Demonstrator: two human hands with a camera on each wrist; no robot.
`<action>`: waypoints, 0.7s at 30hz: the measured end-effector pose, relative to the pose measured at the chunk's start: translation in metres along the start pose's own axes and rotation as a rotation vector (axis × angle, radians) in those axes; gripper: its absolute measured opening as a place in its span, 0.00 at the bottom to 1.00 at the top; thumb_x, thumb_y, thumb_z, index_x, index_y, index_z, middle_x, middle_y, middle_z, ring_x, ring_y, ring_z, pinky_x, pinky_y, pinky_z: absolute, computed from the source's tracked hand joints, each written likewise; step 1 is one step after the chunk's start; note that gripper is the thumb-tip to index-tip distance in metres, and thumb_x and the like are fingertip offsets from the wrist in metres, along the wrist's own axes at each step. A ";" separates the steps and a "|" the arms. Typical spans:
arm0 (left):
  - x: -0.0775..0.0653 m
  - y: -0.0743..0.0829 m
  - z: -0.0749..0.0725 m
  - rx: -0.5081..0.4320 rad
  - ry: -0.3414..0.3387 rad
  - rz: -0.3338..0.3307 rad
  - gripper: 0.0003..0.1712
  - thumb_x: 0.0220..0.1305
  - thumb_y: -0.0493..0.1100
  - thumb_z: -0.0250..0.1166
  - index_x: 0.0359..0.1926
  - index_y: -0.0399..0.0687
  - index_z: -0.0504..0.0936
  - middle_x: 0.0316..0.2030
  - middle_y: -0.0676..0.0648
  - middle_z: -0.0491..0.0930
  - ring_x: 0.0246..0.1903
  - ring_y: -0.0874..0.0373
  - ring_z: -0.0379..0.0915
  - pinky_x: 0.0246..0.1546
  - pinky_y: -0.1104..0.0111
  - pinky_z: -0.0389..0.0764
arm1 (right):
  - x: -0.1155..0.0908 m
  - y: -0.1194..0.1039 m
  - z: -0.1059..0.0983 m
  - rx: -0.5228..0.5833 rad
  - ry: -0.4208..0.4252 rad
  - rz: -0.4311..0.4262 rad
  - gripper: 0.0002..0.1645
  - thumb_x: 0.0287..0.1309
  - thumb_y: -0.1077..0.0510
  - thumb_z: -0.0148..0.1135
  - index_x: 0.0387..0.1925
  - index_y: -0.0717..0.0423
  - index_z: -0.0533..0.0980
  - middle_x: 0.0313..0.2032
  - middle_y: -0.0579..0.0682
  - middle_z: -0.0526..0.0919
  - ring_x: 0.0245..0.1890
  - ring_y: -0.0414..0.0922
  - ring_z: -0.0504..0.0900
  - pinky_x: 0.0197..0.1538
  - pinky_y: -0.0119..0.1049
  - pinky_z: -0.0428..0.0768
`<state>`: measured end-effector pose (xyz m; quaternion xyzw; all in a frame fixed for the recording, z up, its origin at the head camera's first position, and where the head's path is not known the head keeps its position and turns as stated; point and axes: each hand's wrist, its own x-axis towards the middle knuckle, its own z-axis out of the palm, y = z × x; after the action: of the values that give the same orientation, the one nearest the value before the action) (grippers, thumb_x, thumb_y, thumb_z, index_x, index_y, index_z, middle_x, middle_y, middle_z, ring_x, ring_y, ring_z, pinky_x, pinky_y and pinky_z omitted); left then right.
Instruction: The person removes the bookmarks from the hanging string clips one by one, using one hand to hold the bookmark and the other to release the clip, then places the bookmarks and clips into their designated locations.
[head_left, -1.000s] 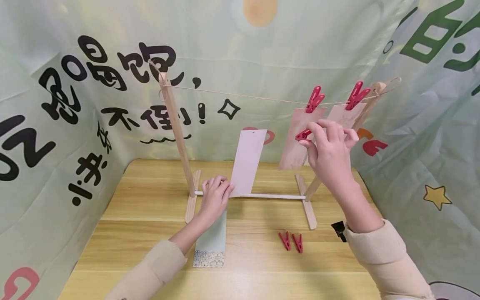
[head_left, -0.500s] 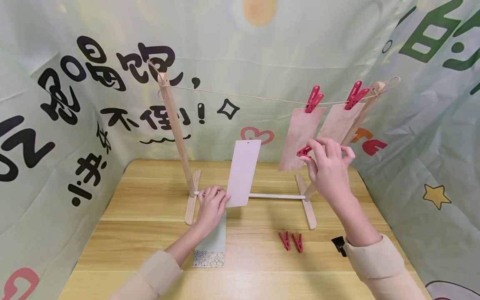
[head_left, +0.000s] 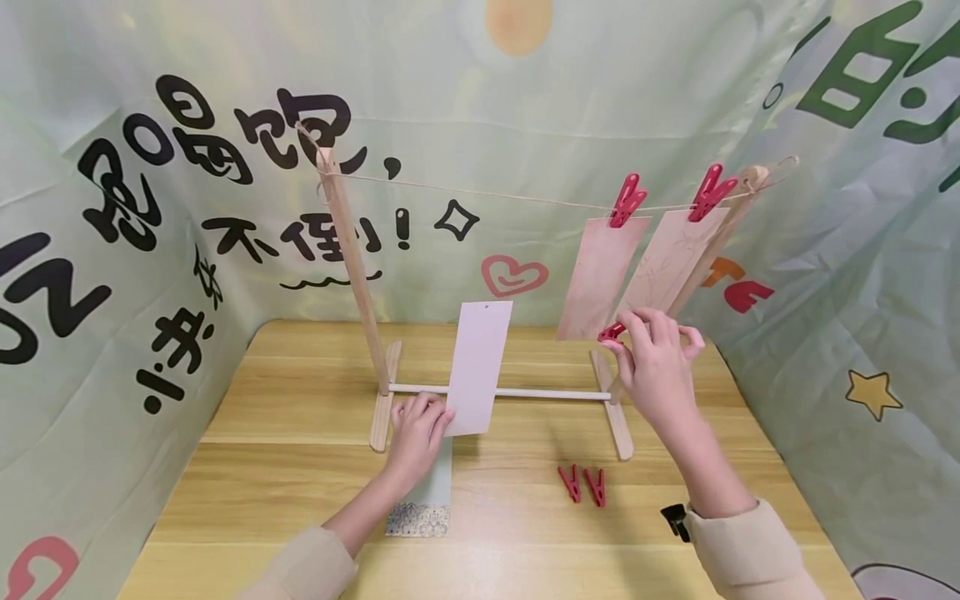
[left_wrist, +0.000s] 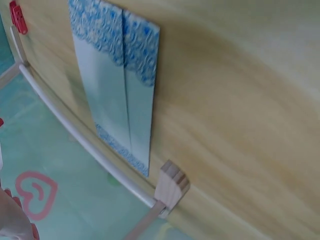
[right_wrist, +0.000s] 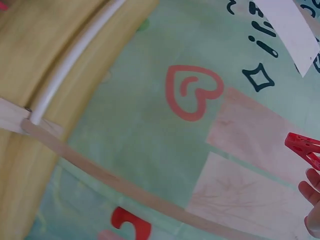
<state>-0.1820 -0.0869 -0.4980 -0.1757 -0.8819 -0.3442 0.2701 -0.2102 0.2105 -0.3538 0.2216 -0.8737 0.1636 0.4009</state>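
My left hand holds a pale lilac paper card by its lower left corner. The card stands tilted in front of the rack's white rod, a small hole near its top edge. My right hand pinches a red clothespin between thumb and fingers, just below two hanging cards; the same clothespin shows at the right edge of the right wrist view. Those pink cards hang from the string, each under a red clothespin.
Two more red clothespins lie on the wooden table. Overlapping pale blue cards with patterned ends lie near my left forearm. Wooden posts carry the string. A printed cloth surrounds the table.
My left hand has brought the lilac card down, nearer to me and slightly left. The right hand has sunk lower with the clothespin, uncovering more of the hanging cards.
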 end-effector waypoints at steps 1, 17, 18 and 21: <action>-0.003 0.000 0.000 0.002 -0.004 -0.005 0.04 0.59 0.39 0.61 0.28 0.45 0.78 0.36 0.46 0.74 0.39 0.50 0.69 0.47 0.53 0.56 | -0.002 0.001 0.001 0.001 0.001 0.006 0.29 0.64 0.40 0.41 0.43 0.63 0.70 0.41 0.62 0.69 0.41 0.59 0.67 0.47 0.60 0.49; -0.034 0.001 0.001 0.008 -0.006 -0.075 0.06 0.57 0.40 0.62 0.25 0.45 0.76 0.37 0.46 0.75 0.40 0.50 0.69 0.48 0.51 0.56 | -0.037 0.009 0.013 -0.015 -0.114 0.107 0.33 0.62 0.36 0.37 0.44 0.62 0.70 0.41 0.61 0.69 0.41 0.59 0.68 0.47 0.62 0.49; -0.036 0.001 0.001 0.008 -0.006 -0.081 0.06 0.57 0.41 0.62 0.25 0.45 0.76 0.37 0.46 0.75 0.40 0.50 0.69 0.48 0.51 0.56 | -0.039 0.009 0.013 -0.014 -0.120 0.113 0.30 0.62 0.38 0.41 0.44 0.62 0.70 0.41 0.61 0.69 0.42 0.59 0.68 0.47 0.62 0.48; -0.041 0.001 0.002 -0.004 -0.015 -0.097 0.07 0.58 0.41 0.61 0.25 0.46 0.75 0.36 0.47 0.75 0.39 0.51 0.68 0.49 0.52 0.55 | -0.045 0.009 0.015 -0.016 -0.131 0.128 0.21 0.58 0.48 0.56 0.44 0.62 0.70 0.41 0.61 0.69 0.42 0.59 0.68 0.47 0.62 0.49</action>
<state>-0.1495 -0.0897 -0.5228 -0.1358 -0.8906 -0.3574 0.2462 -0.1986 0.2228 -0.3989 0.1726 -0.9118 0.1671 0.3331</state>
